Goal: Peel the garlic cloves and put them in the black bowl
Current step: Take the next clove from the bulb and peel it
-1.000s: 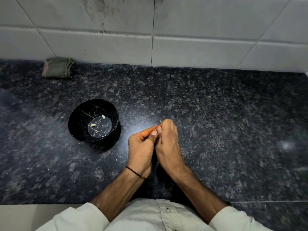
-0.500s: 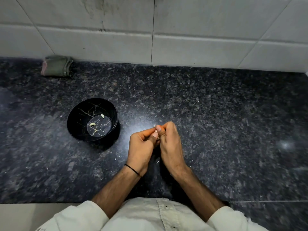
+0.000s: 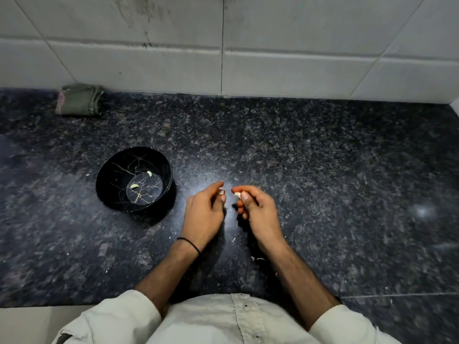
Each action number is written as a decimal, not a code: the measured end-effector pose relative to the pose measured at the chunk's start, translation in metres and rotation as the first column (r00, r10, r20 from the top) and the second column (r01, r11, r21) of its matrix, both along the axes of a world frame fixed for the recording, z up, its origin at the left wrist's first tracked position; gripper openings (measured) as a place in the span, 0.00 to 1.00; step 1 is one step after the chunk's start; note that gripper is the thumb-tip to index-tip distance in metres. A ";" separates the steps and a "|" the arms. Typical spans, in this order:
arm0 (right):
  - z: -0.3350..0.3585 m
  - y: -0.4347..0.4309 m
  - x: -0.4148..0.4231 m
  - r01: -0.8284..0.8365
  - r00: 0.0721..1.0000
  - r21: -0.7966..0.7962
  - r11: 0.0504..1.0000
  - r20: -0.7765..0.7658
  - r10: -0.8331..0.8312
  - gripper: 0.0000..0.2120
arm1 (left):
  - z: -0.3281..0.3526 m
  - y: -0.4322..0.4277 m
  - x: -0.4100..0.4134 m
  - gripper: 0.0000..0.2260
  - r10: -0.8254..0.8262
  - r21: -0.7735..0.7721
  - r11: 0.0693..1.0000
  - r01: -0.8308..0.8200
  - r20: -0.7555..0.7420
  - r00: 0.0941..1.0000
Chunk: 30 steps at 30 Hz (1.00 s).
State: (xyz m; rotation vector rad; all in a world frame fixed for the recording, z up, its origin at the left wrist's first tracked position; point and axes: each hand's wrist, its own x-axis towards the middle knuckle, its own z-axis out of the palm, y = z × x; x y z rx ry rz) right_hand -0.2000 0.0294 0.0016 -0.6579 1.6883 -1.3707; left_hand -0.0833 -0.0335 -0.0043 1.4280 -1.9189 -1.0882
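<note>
- At the centre of the frame, a left hand (image 3: 206, 217) and a right hand (image 3: 262, 214) hover near each other, not touching, over a dark speckled tabletop (image 3: 323, 182).
- The right hand's fingers (image 3: 246, 198) are curled, with thumb and forefinger pinching a small pale clove (image 3: 237, 194). Most of the clove is hidden.
- The left hand's fingers (image 3: 215, 188) are also curled. They pinch a tiny pale scrap (image 3: 221, 192), probably skin, though it is too small to be sure.
- Left of the hands, a black bowl (image 3: 105, 194) with gold veining stands upright on the tabletop. Two peeled cloves (image 3: 134, 186) lie apart on its floor.
- Pale flecks (image 3: 258, 258) lie on the tabletop near the right wrist. A folded cloth (image 3: 79, 100) sits at the upper left, by the tiled wall.
- As a judgement on handling, the clove looks light and firm, its skin papery and brittle, and its bare flesh likely slick. It seems best pinched across its flatter sides, leaving any loose skin edge free to pull.
</note>
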 end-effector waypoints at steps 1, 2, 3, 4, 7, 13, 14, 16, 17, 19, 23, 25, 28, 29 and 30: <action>0.001 0.001 0.000 -0.001 1.000 -0.004 1.000 0.030 0.001 0.13 | -0.001 -0.004 0.000 0.16 -0.038 -0.075 0.996 0.042 0.053 0.998; 0.001 0.001 0.001 0.001 0.999 -0.009 1.000 0.054 0.000 0.13 | -0.003 -0.008 -0.001 0.17 -0.081 -0.136 0.986 0.097 0.119 0.990; 0.000 0.002 0.001 0.006 0.997 -0.011 1.000 0.074 -0.005 0.12 | -0.006 -0.012 -0.002 0.18 -0.117 -0.185 0.971 0.154 0.195 0.974; 0.000 0.002 0.000 0.013 0.996 -0.012 1.000 0.089 -0.012 0.11 | -0.008 -0.015 -0.003 0.19 -0.141 -0.215 0.956 0.201 0.263 0.954; -0.002 0.004 -0.002 0.039 0.993 -0.006 0.999 0.112 -0.038 0.09 | -0.016 -0.018 -0.007 0.19 -0.196 -0.232 0.927 0.296 0.374 0.907; 0.001 0.009 -0.003 0.062 0.977 -0.019 0.998 0.207 -0.057 0.06 | -0.030 -0.017 -0.011 0.20 -0.195 -0.244 0.911 0.332 0.454 0.870; 0.002 0.011 -0.003 0.057 0.973 -0.028 0.998 0.224 -0.049 0.06 | -0.030 -0.017 -0.011 0.20 -0.193 -0.254 0.909 0.331 0.447 0.873; 0.002 0.013 -0.004 0.046 0.967 -0.043 0.998 0.251 -0.034 0.05 | -0.029 -0.016 -0.010 0.21 -0.201 -0.268 0.902 0.337 0.430 0.880; 0.001 0.014 -0.005 0.045 0.965 -0.046 0.998 0.261 -0.031 0.04 | -0.029 -0.016 -0.009 0.22 -0.209 -0.270 0.901 0.340 0.416 0.885; 0.001 0.015 -0.007 0.054 0.961 -0.054 0.997 0.276 -0.037 0.02 | -0.030 -0.016 -0.006 0.24 -0.223 -0.270 0.900 0.343 0.391 0.893; 0.000 0.018 -0.010 0.065 0.962 -0.070 0.995 0.268 -0.044 0.02 | -0.034 -0.016 -0.003 0.25 -0.211 -0.272 0.909 0.316 0.353 0.911; -0.003 0.019 -0.012 0.066 0.974 -0.067 0.996 0.223 -0.049 0.02 | -0.035 -0.015 -0.001 0.25 -0.208 -0.264 0.919 0.294 0.311 0.927; -0.008 0.022 -0.014 0.076 0.990 -0.058 0.995 0.122 -0.069 0.02 | -0.037 -0.014 0.003 0.27 -0.223 -0.243 0.929 0.279 0.235 0.946; -0.009 0.023 -0.014 0.078 0.993 -0.056 0.995 0.090 -0.072 0.02 | -0.038 -0.014 0.006 0.28 -0.228 -0.241 0.930 0.278 0.218 0.949; -0.009 0.024 -0.015 0.078 0.995 -0.057 0.995 0.069 -0.074 0.03 | -0.039 -0.013 0.008 0.29 -0.226 -0.253 0.927 0.277 0.215 0.950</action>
